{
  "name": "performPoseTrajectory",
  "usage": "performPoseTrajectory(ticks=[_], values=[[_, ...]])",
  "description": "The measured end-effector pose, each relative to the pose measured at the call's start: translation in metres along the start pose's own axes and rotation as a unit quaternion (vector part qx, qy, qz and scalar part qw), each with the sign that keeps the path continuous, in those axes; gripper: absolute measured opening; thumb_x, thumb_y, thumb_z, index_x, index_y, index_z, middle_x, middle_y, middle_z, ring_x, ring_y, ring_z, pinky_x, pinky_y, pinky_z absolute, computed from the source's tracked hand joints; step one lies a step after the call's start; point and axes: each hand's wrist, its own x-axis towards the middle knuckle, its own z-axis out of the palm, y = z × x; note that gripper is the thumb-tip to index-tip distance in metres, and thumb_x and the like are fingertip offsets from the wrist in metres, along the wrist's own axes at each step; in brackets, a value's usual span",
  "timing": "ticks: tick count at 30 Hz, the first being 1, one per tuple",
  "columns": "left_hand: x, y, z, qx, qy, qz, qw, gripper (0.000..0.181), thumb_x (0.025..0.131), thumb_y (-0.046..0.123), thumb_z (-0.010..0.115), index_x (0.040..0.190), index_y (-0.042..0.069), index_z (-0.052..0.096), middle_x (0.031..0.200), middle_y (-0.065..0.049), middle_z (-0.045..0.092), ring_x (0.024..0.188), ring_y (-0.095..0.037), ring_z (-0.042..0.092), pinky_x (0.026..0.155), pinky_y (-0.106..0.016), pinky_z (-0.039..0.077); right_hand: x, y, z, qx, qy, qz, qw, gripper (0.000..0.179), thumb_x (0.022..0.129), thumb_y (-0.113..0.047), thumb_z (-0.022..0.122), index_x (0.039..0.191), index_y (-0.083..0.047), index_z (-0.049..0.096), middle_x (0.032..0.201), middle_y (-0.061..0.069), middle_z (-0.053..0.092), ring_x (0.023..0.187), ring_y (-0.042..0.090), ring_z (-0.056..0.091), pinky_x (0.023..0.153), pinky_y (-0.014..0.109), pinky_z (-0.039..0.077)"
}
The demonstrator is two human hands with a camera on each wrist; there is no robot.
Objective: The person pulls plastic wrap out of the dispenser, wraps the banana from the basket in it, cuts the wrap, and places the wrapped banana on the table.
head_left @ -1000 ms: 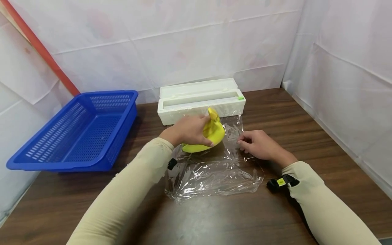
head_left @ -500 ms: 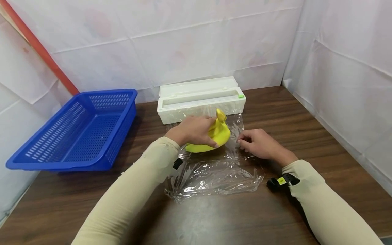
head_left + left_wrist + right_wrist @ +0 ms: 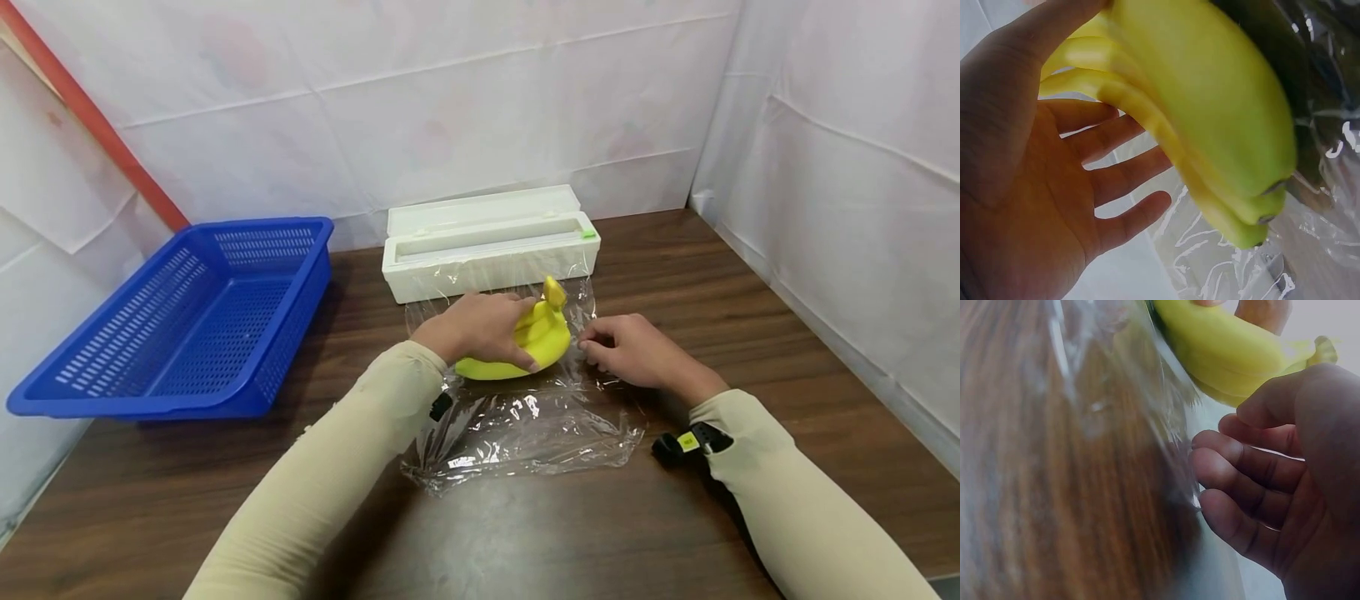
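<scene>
In the head view my left hand (image 3: pixel 487 329) grips a bunch of yellow bananas (image 3: pixel 543 337) from its left side, thumb in front. The stem points up and right. In the left wrist view the greenish banana tips (image 3: pixel 1254 187) point down and right, with the fingers reaching behind the bunch. Under the bunch a sheet of clear cling film (image 3: pixel 525 437) spreads over the table, crinkled toward the front. At the film's right edge my right hand (image 3: pixel 630 350) has loosely curled fingers. The right wrist view shows its fingertips (image 3: pixel 1213 465) by the film edge, with no film seen pinched.
Behind the bananas stands a white cling film box (image 3: pixel 491 271) with its lid up and a green tab at the right; film runs from it. A blue perforated basket (image 3: pixel 300 304) sits at the left. White sheeting (image 3: pixel 480 100) borders the wooden table (image 3: pixel 712 292).
The left hand has carried the bananas a little to the right over the film, closer to the right hand. The right hand has stayed almost still.
</scene>
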Motion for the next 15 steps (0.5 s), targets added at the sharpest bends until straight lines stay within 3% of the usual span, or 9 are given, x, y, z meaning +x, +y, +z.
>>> performPoseTrajectory(ticks=[5, 15], values=[[0.0013, 0.0004, 0.0046, 0.002, 0.003, -0.003, 1.0000, 0.101, 0.080, 0.067, 0.071, 0.157, 0.012, 0.034, 0.147, -0.005, 0.052, 0.108, -0.017, 0.059, 0.096, -0.044, 0.048, 0.0003, -0.0002, -0.0004, -0.003, 0.000, 0.001, 1.0000, 0.013, 0.099, -0.015, 0.061, 0.099, -0.011, 0.074, 0.077, -0.004, 0.065, 0.069, 0.013, 0.060, 0.062, 0.032, 0.052], [0.0053, 0.0023, 0.0053, 0.017, 0.022, -0.003, 0.9996, 0.091, 0.080, 0.069, 0.069, 0.152, 0.018, 0.044, 0.136, -0.002, 0.059, 0.104, -0.016, 0.059, 0.082, -0.035, 0.051, 0.0003, -0.0002, -0.0008, -0.007, -0.002, -0.001, 1.0000, 0.012, 0.098, -0.015, 0.062, 0.093, -0.011, 0.072, 0.074, -0.002, 0.064, 0.066, 0.014, 0.059, 0.060, 0.033, 0.051]])
